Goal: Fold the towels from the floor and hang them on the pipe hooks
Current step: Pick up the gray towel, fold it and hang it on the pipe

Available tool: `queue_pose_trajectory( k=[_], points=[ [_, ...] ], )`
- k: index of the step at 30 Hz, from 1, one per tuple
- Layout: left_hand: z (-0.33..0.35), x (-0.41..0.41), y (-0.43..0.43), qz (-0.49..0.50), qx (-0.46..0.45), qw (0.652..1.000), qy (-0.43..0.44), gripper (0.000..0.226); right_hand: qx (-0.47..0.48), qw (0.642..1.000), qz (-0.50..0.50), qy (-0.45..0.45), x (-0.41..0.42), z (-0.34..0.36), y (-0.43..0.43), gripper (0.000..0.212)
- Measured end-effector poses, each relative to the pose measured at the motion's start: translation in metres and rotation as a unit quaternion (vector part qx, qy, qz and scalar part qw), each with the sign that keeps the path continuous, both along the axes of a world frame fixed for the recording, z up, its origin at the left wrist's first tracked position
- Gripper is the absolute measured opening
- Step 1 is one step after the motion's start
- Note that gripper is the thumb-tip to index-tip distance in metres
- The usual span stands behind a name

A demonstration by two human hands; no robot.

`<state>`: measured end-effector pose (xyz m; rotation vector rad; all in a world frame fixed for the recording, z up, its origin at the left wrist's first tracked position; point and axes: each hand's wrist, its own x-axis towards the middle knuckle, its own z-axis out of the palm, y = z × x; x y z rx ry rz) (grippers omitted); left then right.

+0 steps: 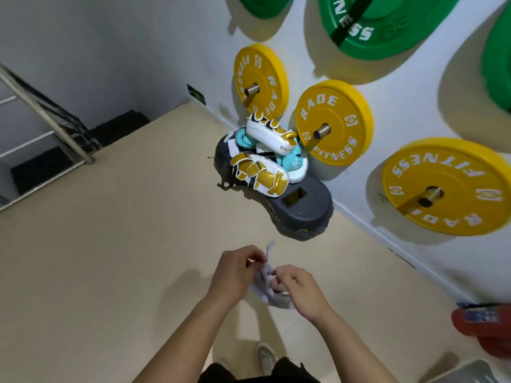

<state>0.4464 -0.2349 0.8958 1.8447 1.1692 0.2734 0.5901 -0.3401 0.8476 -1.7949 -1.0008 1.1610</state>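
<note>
Holding a small pale towel (266, 283) bunched between both hands, left hand (235, 272) and right hand (300, 288) pinching it closed. I am judging the risk: the loose tail slipping out, spoiling the fold. Yellow plates (333, 125) ahead of the hands are reading "RADE FITNESS".

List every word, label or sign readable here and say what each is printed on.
"RADE FITNESS": white lettering on the middle round yellow weight plate on the wall, and on the two other yellow plates.
"NESS": end of a word on the large green weight plate, partly covered by a black strap.
Small dark green wall sign: too blurred to read.
White and gold boxing pad: lettering too small to read.
</note>
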Motion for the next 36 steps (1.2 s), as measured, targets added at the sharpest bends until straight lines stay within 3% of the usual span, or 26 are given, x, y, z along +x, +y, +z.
queue_pose_trajectory(
  k=[2,4,6,11,18,24,30,36],
  points=[
    [0.01,0.015,0.002,-0.063,0.001,0.998,-0.015,0.025,0.016,0.997,-0.067,-0.024,0.009,0.006,-0.01,0.006],
    [0.018,0.026,0.003,-0.118,-0.008,0.993,-0.022,0.026,0.031,0.996,-0.052,-0.066,0.015,0.013,-0.015,0.033],
    [0.024,0.033,0.006,-0.172,0.017,0.985,-0.022,0.027,0.029,0.993,-0.025,-0.11,0.016,0.024,-0.018,0.039],
    [0.038,0.036,0.017,-0.255,0.039,0.966,-0.036,0.028,0.016,0.974,-0.106,-0.198,0.006,0.048,-0.023,0.01],
    [0.038,0.018,0.015,-0.27,-0.018,0.956,-0.112,0.012,0.041,0.969,-0.192,-0.152,-0.008,0.088,-0.029,0.018],
    [0.027,0.005,0.027,-0.274,-0.02,0.955,-0.111,0.013,0.071,0.958,-0.234,-0.147,-0.015,0.108,-0.05,0.022],
    [0.034,0.009,0.041,-0.316,0.031,0.941,-0.113,0.012,0.041,0.945,-0.283,-0.156,-0.017,0.117,-0.085,0.037],
    [0.054,0.025,0.038,-0.246,0.013,0.955,-0.164,0.01,0.039,0.934,-0.29,-0.203,-0.007,0.13,-0.104,0.038]
  ],
)
